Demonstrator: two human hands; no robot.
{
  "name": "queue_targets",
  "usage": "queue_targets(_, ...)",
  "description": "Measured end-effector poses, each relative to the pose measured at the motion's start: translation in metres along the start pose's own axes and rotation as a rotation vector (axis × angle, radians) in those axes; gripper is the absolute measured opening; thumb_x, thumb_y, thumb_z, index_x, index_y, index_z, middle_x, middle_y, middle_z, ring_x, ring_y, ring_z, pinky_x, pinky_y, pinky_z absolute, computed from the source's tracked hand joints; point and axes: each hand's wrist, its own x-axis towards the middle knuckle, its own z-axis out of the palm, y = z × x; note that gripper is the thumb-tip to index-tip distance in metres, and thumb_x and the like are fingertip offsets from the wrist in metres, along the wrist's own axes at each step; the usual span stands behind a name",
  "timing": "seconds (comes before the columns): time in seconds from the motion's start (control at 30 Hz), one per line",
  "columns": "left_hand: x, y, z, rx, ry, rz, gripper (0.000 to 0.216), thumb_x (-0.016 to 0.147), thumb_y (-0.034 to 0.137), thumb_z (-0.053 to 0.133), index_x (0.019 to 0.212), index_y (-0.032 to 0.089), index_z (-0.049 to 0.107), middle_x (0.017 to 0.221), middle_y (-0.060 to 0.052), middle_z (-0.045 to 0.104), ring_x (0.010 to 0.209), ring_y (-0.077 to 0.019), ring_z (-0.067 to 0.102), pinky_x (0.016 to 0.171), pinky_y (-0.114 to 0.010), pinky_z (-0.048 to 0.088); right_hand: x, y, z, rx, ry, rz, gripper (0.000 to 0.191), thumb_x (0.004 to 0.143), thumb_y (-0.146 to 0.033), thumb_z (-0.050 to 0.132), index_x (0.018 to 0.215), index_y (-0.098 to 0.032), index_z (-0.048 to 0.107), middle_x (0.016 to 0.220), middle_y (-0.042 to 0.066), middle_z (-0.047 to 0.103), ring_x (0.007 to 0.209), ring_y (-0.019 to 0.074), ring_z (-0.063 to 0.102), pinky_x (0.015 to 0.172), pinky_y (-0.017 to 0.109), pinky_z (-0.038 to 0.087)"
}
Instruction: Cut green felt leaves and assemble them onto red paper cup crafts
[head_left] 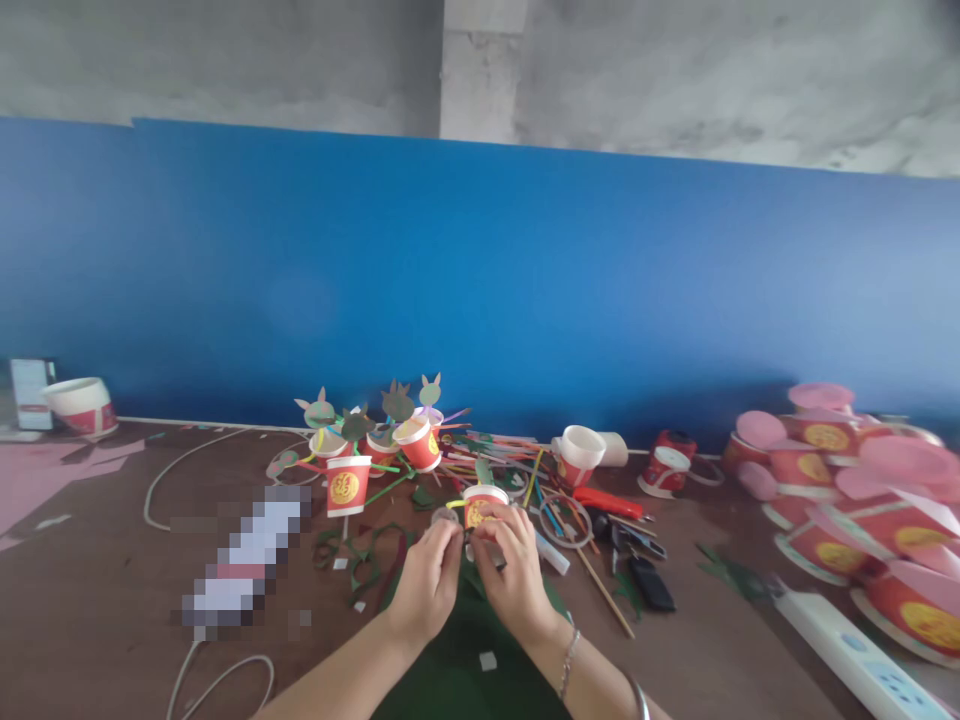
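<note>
Near the table's middle, my left hand (429, 578) and my right hand (517, 572) come together with fingers bent in a pinch. Whatever lies between the fingertips is small and mostly hidden. Just beyond them is a red and white paper cup (477, 495) with a yellow emblem, its lower part covered by my right fingers. A green paper piece (483, 470) rises at its rim, and a greyish round piece (444, 515) shows by my left fingertips. I cannot tell whether either hand touches the cup. Dark green paper (457, 665) lies beneath my wrists.
Several decorated paper cups (349, 485) stand to the left, with paper animal heads. Straws, a tape roll (566, 522), a red cutter (611, 503), scissors (641, 540) and a black object (651, 584) lie right. Stacked cups (836, 550) and a power strip (862, 640) occupy the far right.
</note>
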Motion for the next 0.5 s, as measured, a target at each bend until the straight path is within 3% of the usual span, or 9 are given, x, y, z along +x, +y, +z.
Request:
queue_targets(0.2, 0.0006, -0.0028, 0.0009, -0.041, 0.012, 0.011, 0.017, 0.091, 0.019, 0.036, 0.079, 0.019, 0.048, 0.073, -0.002, 0.052, 0.067, -0.0132, 0.052, 0.064, -0.023, 0.041, -0.0022, -0.0033, -0.0010, -0.061, 0.023, -0.019, 0.010, 0.087, -0.017, 0.047, 0.090, -0.022, 0.055, 0.098, 0.006, 0.060, 0.091, 0.0204, 0.054, 0.079, 0.037, 0.040)
queue_targets(0.37, -0.0007, -0.0010, 0.0009, -0.077, 0.004, 0.054, 0.015, 0.091, 0.017, 0.037, 0.087, 0.018, 0.051, 0.078, -0.003, 0.054, 0.071, -0.0141, 0.053, 0.069, -0.024, 0.042, -0.0051, -0.0016, 0.0008, -0.055, 0.072, -0.039, 0.030, 0.087, -0.020, 0.049, 0.116, -0.019, 0.045, 0.107, 0.010, 0.059, 0.099, 0.0233, 0.052, 0.084, 0.040, 0.039)
queue_targets(0.5, -0.0008, 0.0049, -0.0015, -0.143, -0.077, 0.034, 0.017, 0.091, 0.018, 0.036, 0.089, 0.018, 0.052, 0.079, -0.004, 0.056, 0.072, -0.0144, 0.053, 0.069, -0.025, 0.042, -0.0018, -0.0018, -0.0024, -0.028, -0.022, -0.040, 0.014, 0.088, -0.016, 0.043, 0.097, -0.021, 0.053, 0.098, 0.006, 0.059, 0.090, 0.0201, 0.053, 0.078, 0.036, 0.039)
